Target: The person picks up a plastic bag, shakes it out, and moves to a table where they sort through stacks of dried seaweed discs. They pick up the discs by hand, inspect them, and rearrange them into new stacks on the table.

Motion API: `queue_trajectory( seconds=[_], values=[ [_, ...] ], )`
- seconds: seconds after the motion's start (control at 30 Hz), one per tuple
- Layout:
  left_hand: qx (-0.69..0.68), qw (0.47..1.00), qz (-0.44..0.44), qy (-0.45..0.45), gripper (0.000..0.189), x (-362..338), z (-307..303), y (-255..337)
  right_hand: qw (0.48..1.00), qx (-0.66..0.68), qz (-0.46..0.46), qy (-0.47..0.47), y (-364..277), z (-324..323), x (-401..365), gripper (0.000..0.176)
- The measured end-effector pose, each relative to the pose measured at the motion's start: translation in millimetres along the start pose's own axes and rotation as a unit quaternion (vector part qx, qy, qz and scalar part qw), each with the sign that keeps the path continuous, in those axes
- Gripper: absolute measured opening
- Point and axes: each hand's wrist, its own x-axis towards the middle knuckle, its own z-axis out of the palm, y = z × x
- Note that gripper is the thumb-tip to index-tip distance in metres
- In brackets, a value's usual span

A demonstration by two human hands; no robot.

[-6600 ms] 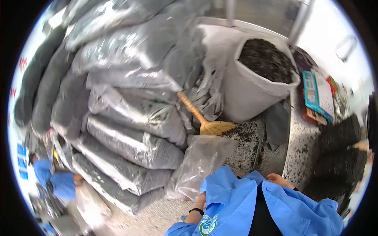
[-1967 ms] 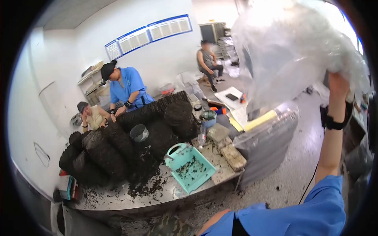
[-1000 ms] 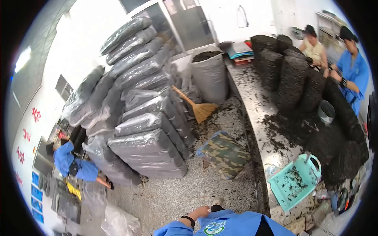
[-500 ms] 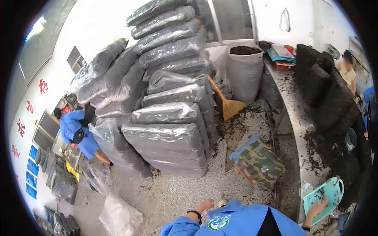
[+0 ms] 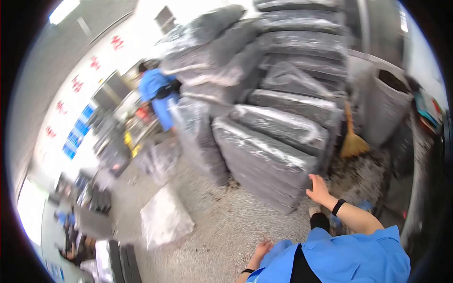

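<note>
My right hand (image 5: 319,189) is raised ahead of my body, its fingers apart and nothing in them. It is beside the lower right corner of a grey, plastic-wrapped bale (image 5: 264,160); whether they touch I cannot tell. Low in the view, my left hand (image 5: 264,248) hangs close to my blue shirt, with its fingers blurred and no object visible in it. Further plastic-wrapped bales (image 5: 299,45) are piled high behind the nearest one.
A straw broom (image 5: 354,144) leans right of the bales, near a large sack (image 5: 388,111) of dark material. A pale plastic bag (image 5: 166,218) lies on the gritty floor. One person in blue (image 5: 159,92) stands at the back left. Dark bales (image 5: 127,264) are at lower left.
The view has turned left. My right hand has left the teal scoop, which is out of view, and is now near the bales. The camouflage-covered seat has nearly gone from view.
</note>
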Motion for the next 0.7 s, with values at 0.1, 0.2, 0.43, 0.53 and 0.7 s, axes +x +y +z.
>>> queue_trajectory(
  seconds=[0.1, 0.2, 0.43, 0.53, 0.7],
  values=[
    [-0.103, 0.983, -0.067, 0.140, 0.044, -48, 2, 1, 0.994, -0.088, -0.070, -0.013, 23, 46, 88, 0.072],
    [-0.226, 0.913, -0.073, 0.333, 0.045, -64, 21, -17, 0.982, -0.136, -0.127, -0.036, 67, 85, 144, 0.063],
    [-0.144, 0.943, 0.032, 0.300, 0.035, -67, 136, 41, 0.980, -0.010, -0.073, -0.186, 105, 111, 226, 0.026],
    [-0.257, 0.923, 0.003, 0.286, 0.038, -40, 148, 97, 0.938, 0.009, -0.142, -0.317, 91, 105, 225, 0.028],
    [-0.108, 0.932, 0.094, 0.333, 0.050, 33, 101, 173, 0.864, 0.028, -0.253, -0.434, 35, 81, 145, 0.029]
  ],
)
